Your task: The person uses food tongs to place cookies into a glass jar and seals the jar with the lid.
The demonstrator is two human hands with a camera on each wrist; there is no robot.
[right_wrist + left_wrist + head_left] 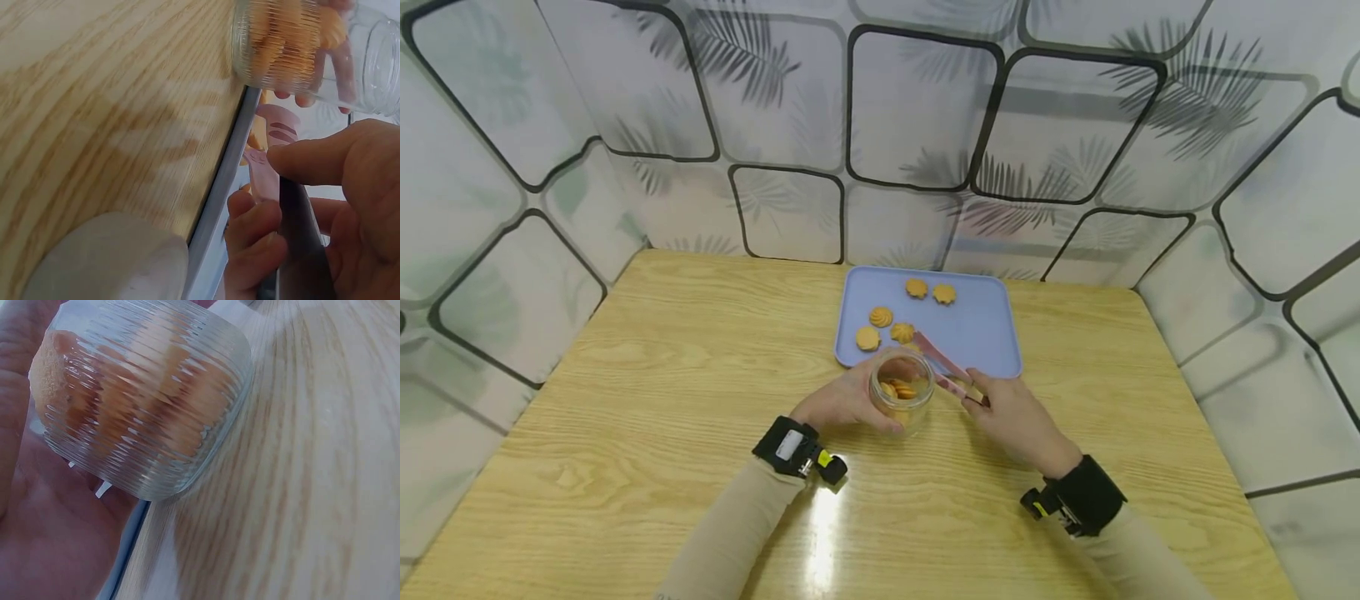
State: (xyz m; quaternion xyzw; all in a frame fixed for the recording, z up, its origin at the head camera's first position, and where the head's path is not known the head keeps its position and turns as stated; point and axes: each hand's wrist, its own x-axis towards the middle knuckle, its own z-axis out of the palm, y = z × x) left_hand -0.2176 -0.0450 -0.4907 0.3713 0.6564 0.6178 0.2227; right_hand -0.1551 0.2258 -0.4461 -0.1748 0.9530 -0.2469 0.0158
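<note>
My left hand grips a clear glass jar round its side, close to the tray's front edge. Several golden cookies lie inside, seen through the ribbed glass in the left wrist view. Pink-ended tongs are held between the thumb and curled fingers of my right hand. Their tips point left, over the near side of the blue tray, beside the jar's open mouth. In the right wrist view the two tong ends stand apart, with cookies behind them.
Several swirl and flower-shaped cookies lie on the tray, two of them at the back, including a flat one. The wooden table meets a patterned cloth backdrop behind and at both sides. A pale rounded shape shows low in the right wrist view.
</note>
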